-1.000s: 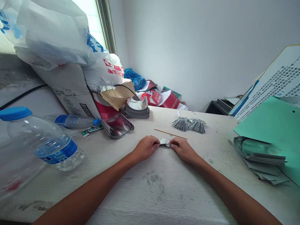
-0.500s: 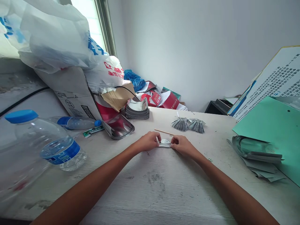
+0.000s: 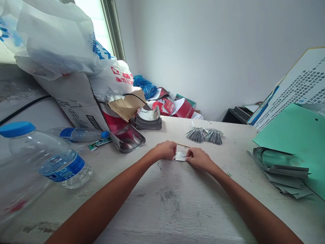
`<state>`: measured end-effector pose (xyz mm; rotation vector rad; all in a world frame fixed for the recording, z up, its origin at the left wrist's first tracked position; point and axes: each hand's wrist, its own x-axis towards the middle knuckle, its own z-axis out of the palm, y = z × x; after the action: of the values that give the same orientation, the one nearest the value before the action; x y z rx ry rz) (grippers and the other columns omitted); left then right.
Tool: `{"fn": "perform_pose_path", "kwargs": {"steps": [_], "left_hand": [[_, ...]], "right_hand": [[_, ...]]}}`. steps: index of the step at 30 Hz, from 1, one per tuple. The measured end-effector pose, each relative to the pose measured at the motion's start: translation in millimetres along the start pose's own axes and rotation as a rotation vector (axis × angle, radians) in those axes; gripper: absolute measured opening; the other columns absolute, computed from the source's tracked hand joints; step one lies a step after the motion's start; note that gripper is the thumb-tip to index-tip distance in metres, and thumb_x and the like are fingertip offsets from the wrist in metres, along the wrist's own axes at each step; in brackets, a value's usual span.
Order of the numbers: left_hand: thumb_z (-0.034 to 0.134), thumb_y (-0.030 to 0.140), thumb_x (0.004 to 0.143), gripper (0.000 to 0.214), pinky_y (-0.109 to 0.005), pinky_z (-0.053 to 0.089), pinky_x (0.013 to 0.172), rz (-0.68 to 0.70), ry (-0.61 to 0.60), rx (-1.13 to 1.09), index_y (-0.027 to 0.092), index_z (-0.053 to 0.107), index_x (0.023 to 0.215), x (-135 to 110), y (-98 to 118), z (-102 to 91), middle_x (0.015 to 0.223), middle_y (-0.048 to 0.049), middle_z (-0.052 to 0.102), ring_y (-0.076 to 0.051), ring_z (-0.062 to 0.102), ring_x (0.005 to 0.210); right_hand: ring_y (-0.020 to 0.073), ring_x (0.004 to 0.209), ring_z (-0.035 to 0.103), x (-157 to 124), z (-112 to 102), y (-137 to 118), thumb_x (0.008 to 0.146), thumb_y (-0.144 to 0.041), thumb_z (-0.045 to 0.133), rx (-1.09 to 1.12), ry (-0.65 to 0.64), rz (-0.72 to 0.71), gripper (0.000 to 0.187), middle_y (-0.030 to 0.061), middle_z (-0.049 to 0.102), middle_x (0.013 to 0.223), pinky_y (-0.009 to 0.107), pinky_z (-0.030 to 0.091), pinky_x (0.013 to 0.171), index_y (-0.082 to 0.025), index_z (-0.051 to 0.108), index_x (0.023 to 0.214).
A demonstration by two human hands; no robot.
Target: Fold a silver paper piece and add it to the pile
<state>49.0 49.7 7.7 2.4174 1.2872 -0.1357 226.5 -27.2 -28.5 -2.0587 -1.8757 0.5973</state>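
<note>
A small silver foil piece point(image 3: 180, 156) lies on the white table point(image 3: 172, 200) between my two hands. My left hand point(image 3: 165, 150) is closed, its fingertips pinching the foil's left end. Closed as well, my right hand point(image 3: 197, 157) pinches the right end. Just behind my hands lies a thin wooden stick point(image 3: 183, 145), partly hidden by the left hand. Two pleated silver foil fans point(image 3: 203, 135) rest farther back on the table.
A water bottle point(image 3: 48, 159) stands at the left, a second bottle point(image 3: 78, 134) lies behind it. A cardboard box point(image 3: 76, 101) with plastic bags, a stack of curved silver sheets point(image 3: 148, 118), a green folder point(image 3: 297, 139) and more silver sheets point(image 3: 279, 166) at the right.
Both hands have shifted slightly away from me with the foil piece. The left hand now covers the near end of the wooden stick.
</note>
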Motion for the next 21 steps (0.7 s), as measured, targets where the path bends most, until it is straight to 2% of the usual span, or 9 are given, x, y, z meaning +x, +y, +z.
{"fn": "perform_pose_path", "kwargs": {"steps": [5, 12, 17, 21], "left_hand": [[0.07, 0.023, 0.071, 0.023, -0.03, 0.045, 0.072, -0.028, 0.139, 0.002, 0.022, 0.068, 0.093, -8.9, -0.9, 10.4, 0.105, -0.0087, 0.068, -0.028, 0.064, 0.095], [0.07, 0.024, 0.074, 0.02, -0.031, 0.045, 0.075, -0.016, 0.232, -0.051, 0.023, 0.068, 0.094, -14.4, -7.4, 19.4, 0.097, -0.0071, 0.068, -0.027, 0.063, 0.095], [0.071, 0.024, 0.075, 0.025, -0.029, 0.045, 0.077, 0.078, 0.258, -0.105, 0.022, 0.068, 0.099, -13.6, -14.7, 22.1, 0.103, -0.0067, 0.067, -0.025, 0.061, 0.097], [0.072, 0.025, 0.075, 0.023, -0.025, 0.046, 0.075, 0.215, 0.24, -0.179, 0.021, 0.07, 0.098, -9.3, -25.4, 24.2, 0.101, -0.0033, 0.067, -0.02, 0.061, 0.093]], "right_hand": [[0.0213, 0.081, 0.06, -3.2, 4.3, 2.9, 0.082, -0.026, 0.062, -0.057, 0.063, 0.015, 0.005, 0.0041, 0.071, 0.09, 0.028, 0.028, 0.059, -0.021, 0.062, 0.081], [0.0225, 0.077, 0.06, -4.2, 7.9, 10.1, 0.083, -0.036, 0.066, -0.065, 0.127, 0.04, 0.015, 0.0065, 0.07, 0.086, 0.028, 0.029, 0.059, -0.022, 0.064, 0.078], [0.0214, 0.072, 0.059, -4.4, 8.5, 14.4, 0.08, -0.039, 0.069, -0.013, 0.152, 0.037, 0.02, 0.0072, 0.069, 0.081, 0.028, 0.028, 0.057, -0.02, 0.064, 0.074], [0.0188, 0.07, 0.058, -8.5, 6.5, 20.9, 0.082, -0.034, 0.067, 0.067, 0.143, -0.037, 0.017, 0.0032, 0.069, 0.077, 0.026, 0.03, 0.058, -0.02, 0.061, 0.074]]}}
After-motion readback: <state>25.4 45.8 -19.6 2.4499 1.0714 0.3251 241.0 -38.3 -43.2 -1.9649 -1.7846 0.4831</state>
